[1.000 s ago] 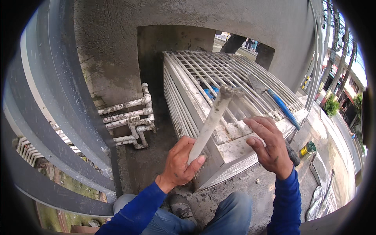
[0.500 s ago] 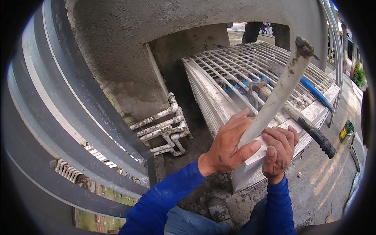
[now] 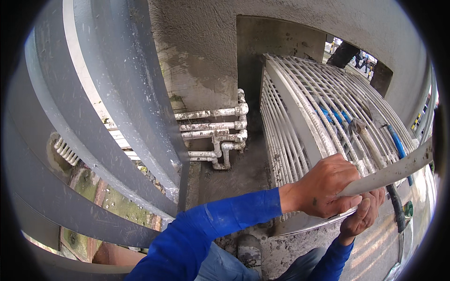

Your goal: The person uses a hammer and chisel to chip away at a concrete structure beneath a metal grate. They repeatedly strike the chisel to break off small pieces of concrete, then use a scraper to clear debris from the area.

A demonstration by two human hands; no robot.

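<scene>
A white pipe (image 3: 391,177) slants up to the right from my left hand (image 3: 326,185), whose fingers are closed round its lower end. Its far end runs out of view at the right rim. Just below, my right hand (image 3: 363,216) has curled fingers close against the pipe's underside, with its thumb by my left thumb. What the right fingers hold, if anything, is hidden. Behind the pipe, a hammer (image 3: 374,149) with a black grip lies across a white metal grille (image 3: 304,100). A blue bar-shaped piece (image 3: 396,142) lies to its right.
Dirty white plumbing pipes (image 3: 211,126) stick out by the concrete wall (image 3: 201,51). Grey metal bars (image 3: 136,117) curve down the left side, close to my left arm. A green can (image 3: 408,210) stands on the paving at the right. My shoe (image 3: 249,248) is below.
The view has swung, so the grille and plumbing pipes appear shifted. Both hands sit farther right and lower in view. The pipe has tilted from steeply upright to leaning far right.
</scene>
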